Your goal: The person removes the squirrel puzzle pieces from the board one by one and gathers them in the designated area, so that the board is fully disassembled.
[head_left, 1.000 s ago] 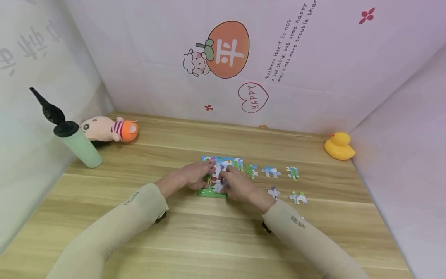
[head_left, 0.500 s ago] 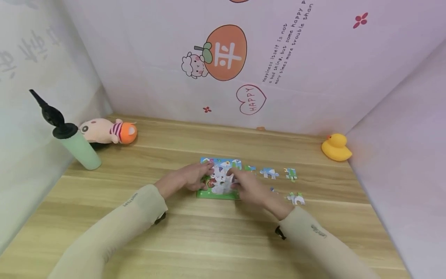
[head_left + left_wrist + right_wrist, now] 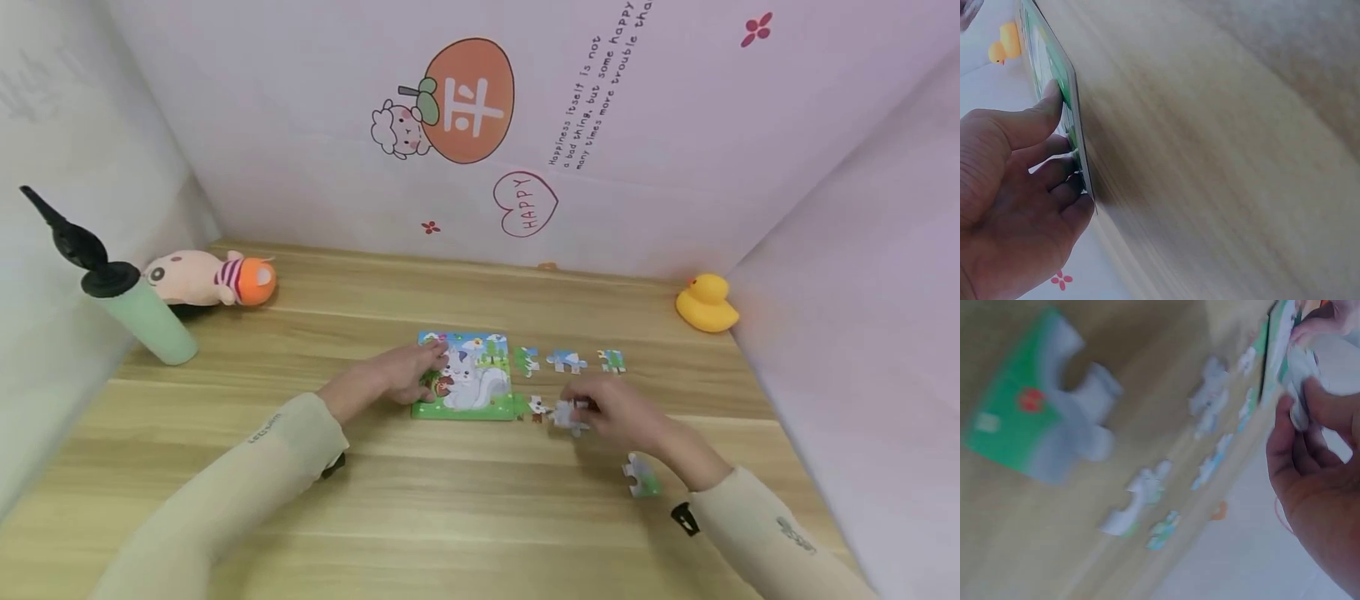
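A squirrel-picture puzzle board (image 3: 472, 387) lies flat on the wooden table. My left hand (image 3: 405, 372) rests on its left side, thumb and fingertips touching the board in the left wrist view. Right of the board, my right hand (image 3: 626, 417) hovers over loose pieces. It pinches a pale grey puzzle piece (image 3: 1298, 384) between thumb and fingers, best seen in the right wrist view. Another grey puzzle piece (image 3: 1210, 397) lies on the table below. A green corner piece (image 3: 641, 475) sits nearer the front. A white-green piece (image 3: 1138, 497) is hidden under my hand in the head view.
Beside the board's right edge lie a green piece (image 3: 527, 362) and a brown-white piece (image 3: 531, 407). Farther right are a blue piece (image 3: 566, 360) and a blue-green piece (image 3: 611, 360). A yellow duck (image 3: 707, 304), plush toy (image 3: 210, 279) and green pump (image 3: 150, 321) stand near the walls.
My right hand has lifted away from the board and moved right over the loose pieces, uncovering the board's picture and the corner piece. My left hand stays on the board.
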Demonstrator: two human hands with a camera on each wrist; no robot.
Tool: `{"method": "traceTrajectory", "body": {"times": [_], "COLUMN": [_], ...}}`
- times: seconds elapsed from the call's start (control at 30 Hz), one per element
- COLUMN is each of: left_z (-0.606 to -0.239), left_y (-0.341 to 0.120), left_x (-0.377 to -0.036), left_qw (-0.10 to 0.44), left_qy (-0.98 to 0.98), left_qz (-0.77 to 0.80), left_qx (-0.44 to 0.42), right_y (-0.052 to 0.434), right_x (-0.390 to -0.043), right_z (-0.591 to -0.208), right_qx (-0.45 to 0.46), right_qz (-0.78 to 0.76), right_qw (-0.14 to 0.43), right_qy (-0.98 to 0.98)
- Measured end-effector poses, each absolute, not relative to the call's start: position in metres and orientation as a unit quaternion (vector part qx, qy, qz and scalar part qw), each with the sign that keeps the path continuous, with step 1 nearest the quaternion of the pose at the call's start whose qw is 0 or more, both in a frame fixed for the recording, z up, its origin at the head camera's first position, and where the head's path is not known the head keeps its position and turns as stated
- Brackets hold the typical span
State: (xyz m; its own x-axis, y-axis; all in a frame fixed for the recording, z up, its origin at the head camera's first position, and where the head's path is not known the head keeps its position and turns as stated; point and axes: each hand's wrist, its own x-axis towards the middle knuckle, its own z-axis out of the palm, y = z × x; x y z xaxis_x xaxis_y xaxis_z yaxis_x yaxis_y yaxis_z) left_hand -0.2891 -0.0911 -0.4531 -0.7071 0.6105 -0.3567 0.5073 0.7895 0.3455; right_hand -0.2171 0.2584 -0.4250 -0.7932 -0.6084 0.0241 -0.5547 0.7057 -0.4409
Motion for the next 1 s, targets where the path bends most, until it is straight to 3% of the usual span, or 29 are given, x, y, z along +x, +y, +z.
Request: {"method": "traceTrajectory", "body": {"times": [0.17, 0.3, 0.5, 0.8, 1.0], "left_z": [-0.451, -0.453, -0.453, -0.453, -0.452], "left_y": [-0.091, -0.091, -0.094, -0.093, -0.093], "left_x": [-0.291, -0.290, -0.290, -0.289, -0.290], "left_qw": [0.235, 0.244, 0.244, 0.243, 0.239], "left_qy": [0.914, 0.914, 0.916, 0.915, 0.917], "left_qz": [0.115, 0.112, 0.106, 0.111, 0.115], "left_qx": [0.311, 0.305, 0.300, 0.302, 0.299], "right_y": [0.271, 0.274, 0.270, 0.268, 0.266], "right_x": [-0.201, -0.192, -0.190, -0.187, -0.187], "right_z": [-0.435, -0.447, -0.457, -0.458, -0.456], "right_qx": [-0.299, -0.295, -0.309, -0.341, -0.314], "right_qz": [-0.251, -0.256, -0.229, -0.120, -0.121], "right_qw": [0.147, 0.174, 0.164, 0.081, 0.108], "right_qy": [0.909, 0.904, 0.908, 0.929, 0.935]}}
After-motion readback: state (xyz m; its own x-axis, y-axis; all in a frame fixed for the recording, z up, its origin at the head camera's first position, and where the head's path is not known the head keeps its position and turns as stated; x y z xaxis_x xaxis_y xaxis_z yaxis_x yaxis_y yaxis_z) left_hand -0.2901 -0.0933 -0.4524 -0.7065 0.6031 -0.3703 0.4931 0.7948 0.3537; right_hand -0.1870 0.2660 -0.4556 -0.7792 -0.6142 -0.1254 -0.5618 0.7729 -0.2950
